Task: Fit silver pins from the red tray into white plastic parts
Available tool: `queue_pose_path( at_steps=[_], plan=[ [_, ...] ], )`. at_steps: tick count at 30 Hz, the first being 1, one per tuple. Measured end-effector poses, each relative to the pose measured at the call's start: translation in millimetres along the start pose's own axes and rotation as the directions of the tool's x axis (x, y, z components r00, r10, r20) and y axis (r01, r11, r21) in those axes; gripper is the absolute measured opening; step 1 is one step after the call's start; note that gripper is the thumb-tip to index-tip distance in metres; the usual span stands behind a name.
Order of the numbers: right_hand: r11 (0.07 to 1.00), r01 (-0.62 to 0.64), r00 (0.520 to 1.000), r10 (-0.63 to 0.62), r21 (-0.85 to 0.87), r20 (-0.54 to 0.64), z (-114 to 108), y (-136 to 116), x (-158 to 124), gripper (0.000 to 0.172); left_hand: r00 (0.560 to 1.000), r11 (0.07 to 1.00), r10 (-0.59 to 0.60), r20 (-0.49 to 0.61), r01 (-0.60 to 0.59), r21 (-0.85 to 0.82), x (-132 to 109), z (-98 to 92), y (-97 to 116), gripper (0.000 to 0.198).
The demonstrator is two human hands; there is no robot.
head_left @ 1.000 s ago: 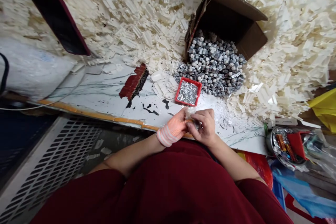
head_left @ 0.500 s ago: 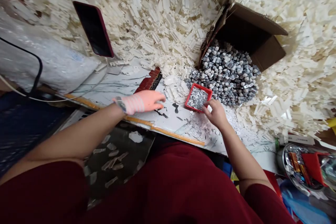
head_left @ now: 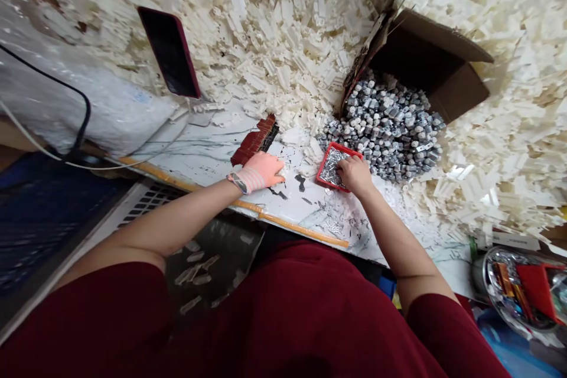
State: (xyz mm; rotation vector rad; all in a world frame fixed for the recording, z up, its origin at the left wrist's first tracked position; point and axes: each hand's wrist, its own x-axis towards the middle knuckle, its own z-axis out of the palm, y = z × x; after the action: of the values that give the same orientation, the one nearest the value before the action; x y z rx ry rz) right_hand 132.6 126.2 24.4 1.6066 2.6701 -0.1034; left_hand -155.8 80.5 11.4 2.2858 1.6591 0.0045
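Well, the right hand (head_left: 354, 176) sat curled at the red tray (head_left: 322, 169) of metal pins (head_left: 332, 166), fingers perhaps pinching some, though this was hard to see. The pins looked light and slippery, best pinched in small bunches. The left hand (head_left: 261, 171) lay open, fingers flat on the counter (head_left: 204, 156).

Bench: I see a white marbled top (head_left: 195, 156) beyond my left hand (head_left: 259, 172).
Floor: dark floor (head_left: 230, 233) with pale scraps (head_left: 190, 274), nearer than my right hand (head_left: 357, 176).
Vent: slatted grille (head_left: 150, 204), left of both.
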Motion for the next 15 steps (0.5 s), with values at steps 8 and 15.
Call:
queue_pose_path(
  at_steps=[8, 15],
  plan=[
    [0.97, -0.07, 0.987, 0.101, 0.233, -0.123, -6, 11, -5, 0.019, 0.899, 0.685, -0.38, -0.218, 0.115, -0.72, -15, 4.4, 39, 0.024],
    [0.644, -0.128, 0.965, 0.257, 0.754, -0.056, 2, 15, -9, 0.014, 0.975, -0.283, -0.191, 0.116, 0.059, -0.957, -6, 36.0, 113, 0.055]
  ],
)
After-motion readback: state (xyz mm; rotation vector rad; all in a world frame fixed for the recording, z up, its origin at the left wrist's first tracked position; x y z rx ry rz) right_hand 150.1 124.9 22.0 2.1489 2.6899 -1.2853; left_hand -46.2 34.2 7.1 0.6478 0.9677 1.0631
